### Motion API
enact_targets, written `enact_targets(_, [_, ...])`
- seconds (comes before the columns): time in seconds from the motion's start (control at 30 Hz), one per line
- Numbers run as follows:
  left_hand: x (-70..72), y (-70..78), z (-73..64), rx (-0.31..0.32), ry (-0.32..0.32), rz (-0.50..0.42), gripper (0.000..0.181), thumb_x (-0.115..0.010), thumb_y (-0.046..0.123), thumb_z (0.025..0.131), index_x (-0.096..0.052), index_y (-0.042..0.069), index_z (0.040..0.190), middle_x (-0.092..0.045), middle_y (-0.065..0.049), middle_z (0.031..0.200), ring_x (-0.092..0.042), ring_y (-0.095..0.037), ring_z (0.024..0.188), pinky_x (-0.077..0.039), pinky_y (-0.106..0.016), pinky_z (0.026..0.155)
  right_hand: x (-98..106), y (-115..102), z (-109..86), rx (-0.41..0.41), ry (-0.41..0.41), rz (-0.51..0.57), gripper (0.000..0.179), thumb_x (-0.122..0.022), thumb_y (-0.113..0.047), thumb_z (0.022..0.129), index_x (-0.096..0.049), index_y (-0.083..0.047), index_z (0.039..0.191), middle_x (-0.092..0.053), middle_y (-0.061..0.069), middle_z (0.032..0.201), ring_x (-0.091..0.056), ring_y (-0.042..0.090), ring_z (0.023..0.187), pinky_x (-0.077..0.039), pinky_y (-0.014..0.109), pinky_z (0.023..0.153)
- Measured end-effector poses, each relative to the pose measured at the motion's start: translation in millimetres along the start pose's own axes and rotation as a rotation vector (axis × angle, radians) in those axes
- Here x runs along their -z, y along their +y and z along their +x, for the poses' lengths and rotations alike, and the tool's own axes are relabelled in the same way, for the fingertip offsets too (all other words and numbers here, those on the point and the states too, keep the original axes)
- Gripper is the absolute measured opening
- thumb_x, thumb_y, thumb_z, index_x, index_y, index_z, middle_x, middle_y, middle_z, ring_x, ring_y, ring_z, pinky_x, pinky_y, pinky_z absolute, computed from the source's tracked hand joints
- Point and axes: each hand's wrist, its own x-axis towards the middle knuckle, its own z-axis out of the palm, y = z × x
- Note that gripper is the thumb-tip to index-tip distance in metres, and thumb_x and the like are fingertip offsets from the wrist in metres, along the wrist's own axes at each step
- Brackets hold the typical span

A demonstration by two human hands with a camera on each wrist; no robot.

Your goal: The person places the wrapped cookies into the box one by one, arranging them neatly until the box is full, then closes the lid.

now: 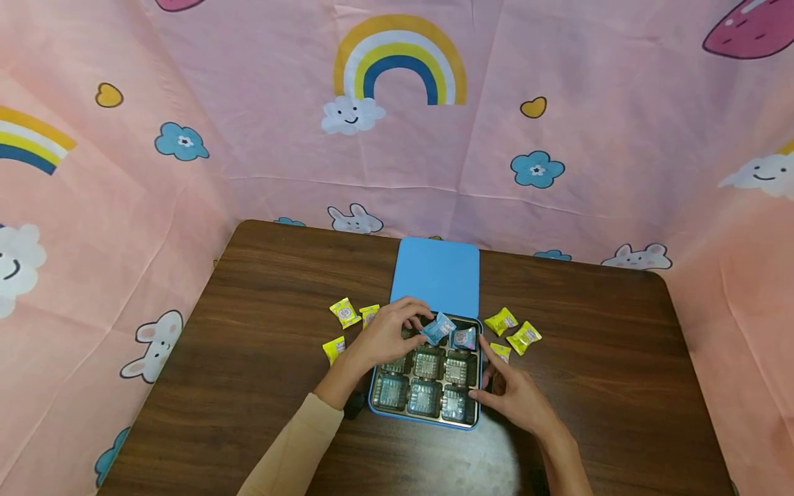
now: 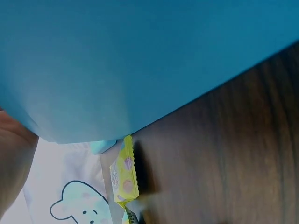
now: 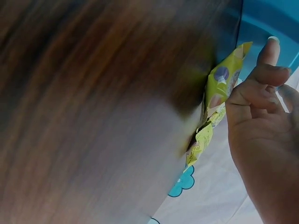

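A blue-rimmed tin (image 1: 428,417), its blue lid (image 1: 437,272) opened back, holds a tray divided into several square compartments. My left hand (image 1: 392,331) pinches a blue wrapped candy (image 1: 442,325) between thumb and fingertips, over the far row. Another blue wrapped candy (image 1: 464,337) sits in the far right compartment. The middle and near compartments look bare. At the tin's right edge rests my right hand (image 1: 517,393), index finger reaching along the side and thumb at the rim. In the right wrist view that index finger touches the blue tin wall (image 3: 261,28).
Yellow wrapped candies (image 1: 344,313) lie left of the tin, one partly behind the left hand. More yellow candies (image 1: 524,337) lie to its right, close to the right hand. A dark wooden table (image 1: 248,358) carries everything, with pink printed cloth (image 1: 279,124) behind and beside it.
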Motion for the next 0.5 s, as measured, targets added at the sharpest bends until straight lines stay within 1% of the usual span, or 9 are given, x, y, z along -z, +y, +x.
enact_targets(0.1, [-1.3,-0.6,-2.2,0.002,-0.023,-0.007,0.040,-0.079,0.011,0.086,-0.065,0.012,0.123,-0.057,0.001,0.129,-0.066,-0.011,0.092,-0.054,-0.027,0.079,-0.9,-0.2,-1.1,0.001,0.001,-0.002,0.093,-0.080,-0.031,0.085,-0.025,-0.023,0.160,-0.060,-0.005,0.082,-0.046,0.007,0.057,-0.040,0.025,0.053])
enact_targets(0.17, [-1.9,-1.4,-3.6,0.008,-0.026,-0.014,0.039,-0.079,0.012,0.086,-0.065,0.013,0.123,-0.058,0.001,0.128,-0.066,-0.010,0.093,-0.054,-0.026,0.080,-1.5,-0.5,-1.5,0.000,-0.003,-0.006,0.093,-0.080,-0.031,0.085,-0.025,-0.023,0.160,-0.060,-0.005,0.082,-0.046,0.007,0.057,-0.040,0.025,0.053])
enact_targets(0.3, [-1.2,-3.5,-5.3,0.009,-0.001,0.001,0.039,-0.079,0.011,0.086,-0.066,0.012,0.123,-0.059,0.002,0.126,-0.065,-0.010,0.094,-0.054,-0.027,0.082,-1.8,0.6,-0.8,0.008,-0.008,-0.013,0.094,-0.081,-0.030,0.085,-0.025,-0.023,0.160,-0.060,-0.005,0.082,-0.046,0.006,0.057,-0.040,0.025,0.054])
enact_targets(0.43, [6.1,-3.2,-9.4,0.021,0.031,0.009,0.038,-0.078,0.012,0.087,-0.066,0.011,0.123,-0.059,0.003,0.125,-0.064,-0.012,0.096,-0.054,-0.032,0.082,-0.3,0.6,0.3,-0.001,-0.011,-0.029,0.094,-0.081,-0.031,0.085,-0.025,-0.021,0.160,-0.060,-0.006,0.082,-0.047,0.006,0.058,-0.041,0.025,0.054])
enact_targets(0.5, [10.8,-4.5,-13.1,0.027,0.061,0.013,0.038,-0.078,0.012,0.087,-0.066,0.012,0.123,-0.060,0.004,0.125,-0.064,-0.014,0.096,-0.054,-0.033,0.081,0.8,-1.0,0.4,-0.013,-0.013,-0.046,0.094,-0.080,-0.032,0.085,-0.025,-0.021,0.160,-0.060,-0.006,0.083,-0.047,0.007,0.058,-0.041,0.025,0.055])
